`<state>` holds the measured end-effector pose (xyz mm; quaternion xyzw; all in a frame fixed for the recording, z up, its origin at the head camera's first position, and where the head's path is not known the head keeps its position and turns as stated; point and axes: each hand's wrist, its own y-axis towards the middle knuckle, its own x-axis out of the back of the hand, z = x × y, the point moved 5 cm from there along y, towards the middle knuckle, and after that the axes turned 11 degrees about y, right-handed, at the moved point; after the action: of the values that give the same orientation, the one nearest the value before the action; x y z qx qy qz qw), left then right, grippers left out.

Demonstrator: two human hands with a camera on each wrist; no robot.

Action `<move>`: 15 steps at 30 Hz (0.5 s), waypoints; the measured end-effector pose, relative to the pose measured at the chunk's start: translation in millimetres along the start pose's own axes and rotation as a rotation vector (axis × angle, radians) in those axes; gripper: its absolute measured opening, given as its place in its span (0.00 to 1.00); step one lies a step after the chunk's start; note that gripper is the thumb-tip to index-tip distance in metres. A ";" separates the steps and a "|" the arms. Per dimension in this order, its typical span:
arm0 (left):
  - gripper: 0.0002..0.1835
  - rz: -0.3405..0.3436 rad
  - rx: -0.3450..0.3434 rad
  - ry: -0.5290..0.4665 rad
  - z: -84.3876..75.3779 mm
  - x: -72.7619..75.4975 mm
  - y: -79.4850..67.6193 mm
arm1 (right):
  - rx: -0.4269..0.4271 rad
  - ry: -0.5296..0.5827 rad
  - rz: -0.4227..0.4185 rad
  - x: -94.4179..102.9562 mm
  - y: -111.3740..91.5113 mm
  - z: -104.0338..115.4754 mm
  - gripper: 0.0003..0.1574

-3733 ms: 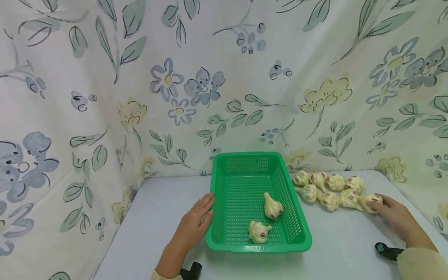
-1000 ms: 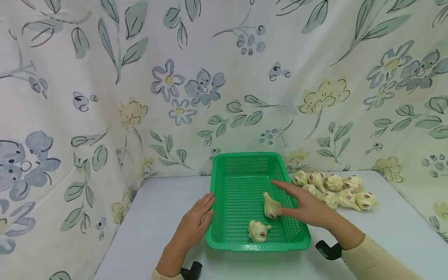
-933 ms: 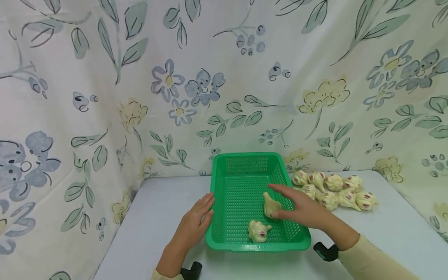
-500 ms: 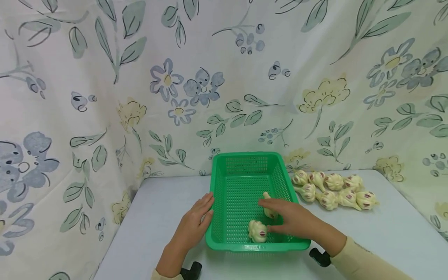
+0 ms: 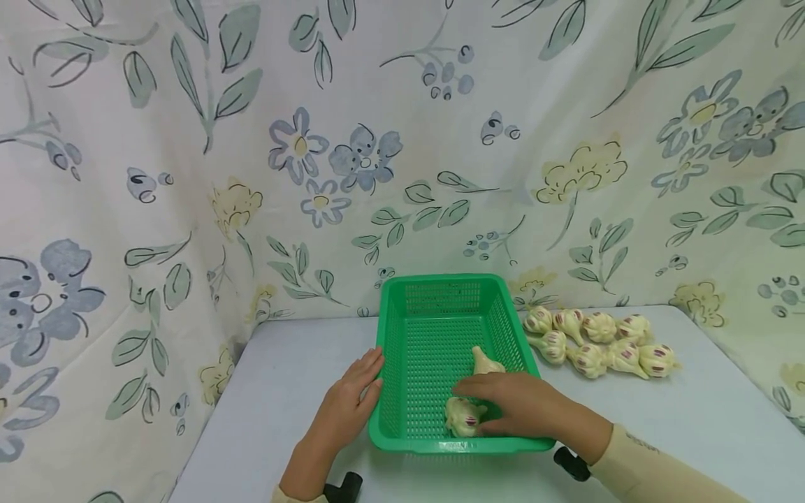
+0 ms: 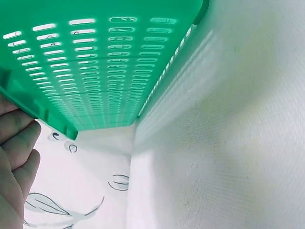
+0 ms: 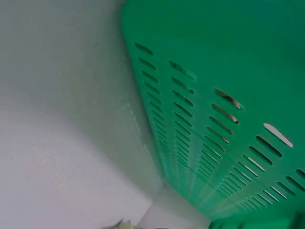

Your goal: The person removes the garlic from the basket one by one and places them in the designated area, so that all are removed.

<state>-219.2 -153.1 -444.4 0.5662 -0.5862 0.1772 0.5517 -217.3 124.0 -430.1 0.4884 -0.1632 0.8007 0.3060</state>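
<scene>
A green perforated plastic basket (image 5: 428, 445) stands on the table with two garlic bulbs inside. My left hand (image 5: 342, 405) rests its straight fingers against the basket's left rim; in the left wrist view those fingers (image 6: 19, 143) lie beside the rim. My right hand (image 5: 528, 405) reaches over the right wall into the basket. Its spread fingers and thumb are around the upper and right sides of the nearer garlic bulb (image 5: 462, 418), which lies on the basket floor. Behind the hand, the other garlic bulb (image 5: 486, 360) is partly covered. The right wrist view shows the basket's outer wall (image 7: 190, 119), not the hand.
Several garlic bulbs (image 5: 589, 360) lie in two rows on the white table (image 5: 295, 349), right of the basket. A floral cloth (image 5: 402, 230) hangs behind the table and along its sides. Dark wrist-camera mounts (image 5: 572, 463) sit at both wrists.
My right hand has left the garlic rows, come over the basket and moved down and nearer to the front garlic bulb, its fingers drawing closer together. The left hand stays on the rim.
</scene>
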 end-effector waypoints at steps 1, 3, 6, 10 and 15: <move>0.23 0.003 0.002 0.000 -0.2 0.3 -0.2 | 0.009 -0.011 0.004 -0.2 -0.2 0.8 0.37; 0.23 0.009 0.006 -0.007 -0.3 0.9 -0.4 | 0.016 -0.034 0.013 -0.9 -0.3 1.3 0.36; 0.23 0.008 0.005 -0.016 -0.7 1.4 -0.7 | 0.021 -0.069 0.030 -2.7 0.3 0.1 0.37; 0.23 0.014 0.006 -0.016 -0.4 -0.1 -0.8 | 0.020 -0.107 0.050 -5.5 1.6 -1.9 0.35; 0.24 0.018 0.009 -0.010 1.2 -1.6 -0.1 | 0.008 -0.105 0.035 -4.6 4.0 -2.0 0.26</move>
<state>-220.1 -153.4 -446.2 0.5641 -0.5932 0.1819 0.5447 -219.7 120.6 -434.9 0.5280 -0.1845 0.7799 0.2810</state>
